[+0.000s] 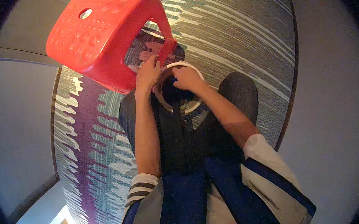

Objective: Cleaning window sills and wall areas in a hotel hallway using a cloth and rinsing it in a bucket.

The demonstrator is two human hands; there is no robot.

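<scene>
Between my knees sits a round bucket [197, 69] with a white rim, and its inside is mostly in shadow. Something dark blue or black [174, 91] lies in it, too dim to name. My right hand [186, 77] reaches over the mouth from the right, its fingers bent inside the rim. At the bucket's upper left is my left hand [148, 73], close to the rim and to a leg of the red plastic stool [96, 36]. The left fingertips are partly hidden, and any hold they have is unclear.
Patterned carpet [96, 145] in purple, teal and grey runs beneath everything. A pale wall [329, 99] with a dark skirting edge rises on the right. Pale panels [23, 119] stand on the left, with bright light at the lower left. My dark-trousered knees [240, 90] flank the bucket.
</scene>
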